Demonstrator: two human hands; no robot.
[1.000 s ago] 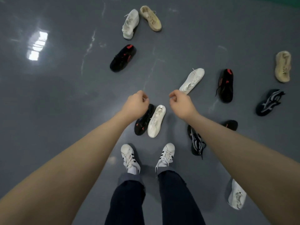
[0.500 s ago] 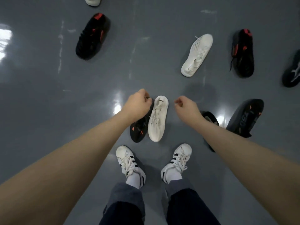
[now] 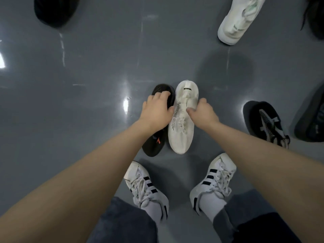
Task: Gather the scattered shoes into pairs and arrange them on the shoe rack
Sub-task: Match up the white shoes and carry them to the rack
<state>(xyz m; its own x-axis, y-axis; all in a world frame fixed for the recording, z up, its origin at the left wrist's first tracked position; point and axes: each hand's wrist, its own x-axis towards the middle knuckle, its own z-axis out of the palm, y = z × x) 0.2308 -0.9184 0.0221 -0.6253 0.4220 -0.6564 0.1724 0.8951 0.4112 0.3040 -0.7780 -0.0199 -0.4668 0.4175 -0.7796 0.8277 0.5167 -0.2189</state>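
A black shoe with an orange mark (image 3: 154, 142) and a cream knit shoe (image 3: 184, 123) lie side by side on the grey floor, just in front of my feet. My left hand (image 3: 157, 111) grips the black shoe around its opening, fingers curled over the heel end. My right hand (image 3: 202, 113) grips the cream shoe at its collar, thumb on the laces and fingers round the right side. A white shoe (image 3: 236, 20) lies at the upper right. A black shoe with white stripes (image 3: 266, 123) lies at the right. No shoe rack is in view.
Another black shoe (image 3: 54, 11) sits at the top left edge. A dark shoe (image 3: 312, 123) lies at the far right edge, and one more is cut off at the top right corner (image 3: 315, 16). My own white striped sneakers (image 3: 147, 188) stand below the pair.
I have bent down, so the floor and shoes look much closer. Both hands dropped from hovering as loose fists above the two shoes and now grip them.
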